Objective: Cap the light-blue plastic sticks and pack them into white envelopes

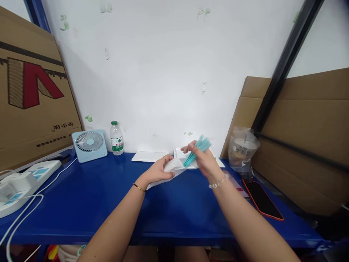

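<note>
My left hand (159, 170) is closed around a thin white pouch (176, 165), held just above the blue table with its mouth toward the right. A bundle of thin teal strips (194, 154) stands slanted at the pouch's mouth. My right hand (205, 162) grips this bundle from the right, its fingers curled behind it. The bundle's upper end is smeared by motion. Its lower tips meet the pouch; how deep they sit inside I cannot tell. Behind the hands, flat white packets (149, 157) lie along the wall.
A blue fan (90, 145), a water bottle (117, 140) and a white power strip (29, 183) with cables stand on the left of the blue table (109, 214). On the right are a bagged drink cup (242, 147) and a phone (263, 198). Cardboard (302, 145) flanks the table.
</note>
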`<state>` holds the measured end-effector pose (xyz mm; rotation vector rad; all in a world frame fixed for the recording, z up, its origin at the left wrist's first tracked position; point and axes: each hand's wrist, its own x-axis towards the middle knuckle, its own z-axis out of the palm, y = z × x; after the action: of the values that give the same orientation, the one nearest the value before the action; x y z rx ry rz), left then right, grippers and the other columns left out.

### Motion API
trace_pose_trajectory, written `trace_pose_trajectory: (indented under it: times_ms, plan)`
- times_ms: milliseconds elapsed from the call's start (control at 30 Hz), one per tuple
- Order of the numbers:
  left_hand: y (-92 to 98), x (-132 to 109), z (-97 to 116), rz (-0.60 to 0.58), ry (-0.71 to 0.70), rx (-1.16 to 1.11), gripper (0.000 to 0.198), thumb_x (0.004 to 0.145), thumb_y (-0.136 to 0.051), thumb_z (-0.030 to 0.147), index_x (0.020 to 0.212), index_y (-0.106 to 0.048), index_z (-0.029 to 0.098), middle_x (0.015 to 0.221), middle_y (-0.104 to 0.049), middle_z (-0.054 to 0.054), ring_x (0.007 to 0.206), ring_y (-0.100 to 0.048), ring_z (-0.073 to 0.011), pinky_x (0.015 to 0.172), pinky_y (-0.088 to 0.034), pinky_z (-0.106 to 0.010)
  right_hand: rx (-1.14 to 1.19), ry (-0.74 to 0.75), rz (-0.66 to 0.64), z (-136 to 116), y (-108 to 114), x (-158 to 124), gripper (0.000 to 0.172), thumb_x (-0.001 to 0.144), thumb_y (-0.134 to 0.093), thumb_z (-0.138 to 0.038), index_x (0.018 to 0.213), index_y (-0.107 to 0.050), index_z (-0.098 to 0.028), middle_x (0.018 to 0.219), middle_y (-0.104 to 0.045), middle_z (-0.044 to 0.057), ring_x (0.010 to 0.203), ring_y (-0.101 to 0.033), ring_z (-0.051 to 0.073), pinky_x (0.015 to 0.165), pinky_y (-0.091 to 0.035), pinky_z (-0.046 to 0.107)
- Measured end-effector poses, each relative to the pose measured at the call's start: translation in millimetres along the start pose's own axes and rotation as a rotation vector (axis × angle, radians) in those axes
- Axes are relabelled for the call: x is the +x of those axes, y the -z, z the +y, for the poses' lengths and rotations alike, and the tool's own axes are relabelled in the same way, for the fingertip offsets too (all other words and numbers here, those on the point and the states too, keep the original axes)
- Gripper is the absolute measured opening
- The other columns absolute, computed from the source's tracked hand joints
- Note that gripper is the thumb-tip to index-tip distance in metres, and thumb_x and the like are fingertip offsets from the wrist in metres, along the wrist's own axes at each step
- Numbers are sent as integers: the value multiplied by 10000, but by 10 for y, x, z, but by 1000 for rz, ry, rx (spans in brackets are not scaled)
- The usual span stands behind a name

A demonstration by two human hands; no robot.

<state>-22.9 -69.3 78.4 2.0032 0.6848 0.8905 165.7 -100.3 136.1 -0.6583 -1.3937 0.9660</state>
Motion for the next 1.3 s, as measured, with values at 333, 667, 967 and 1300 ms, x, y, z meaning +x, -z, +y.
trace_pose_trajectory:
  times_ms: [333, 667, 967, 1300]
  plan:
    - [-143, -94, 22, 108, -19, -547, 645, 626, -726, 328, 1182, -435, 176, 1020, -573, -63, 873, -548, -184, 774, -421, -288, -370, -212, -415, -618, -272, 206, 236, 622, -750, -292, 758, -633, -139, 673, -591, -12, 613, -513, 108, 555, -370, 236]
    - [-132, -187, -115, 66, 9, -802, 675, 590, -760, 324, 1196, -500, 180, 1053, -614, -101, 909, -568, -237, 747, -419, -301, -418, -203, -492, -713, -337, 217, 383, 661, -733, -369, 957, -633, -148, 882, -625, 45, 828, -557, 151, 731, -433, 283]
    - [-159, -301, 42, 161, -81, -676, 567, 650, -745, 290, 1173, -542, 205, 1134, -607, -83, 1036, -544, -248, 866, -419, -327, -822, 51, -548, -537, -215, 304, 332, 768, -618, -437, 945, -657, -159, 878, -643, 40, 824, -580, 181, 715, -443, 297]
    - [-17, -125, -39, 348, 7, -540, 375, 728, -670, 338, 1059, -598, 176, 977, -659, -70, 857, -601, -192, 769, -455, -287, -1233, 448, -530, -167, -52, 356, 310, 856, -510, -433, 811, -662, -167, 703, -605, 33, 664, -513, 144, 619, -348, 251]
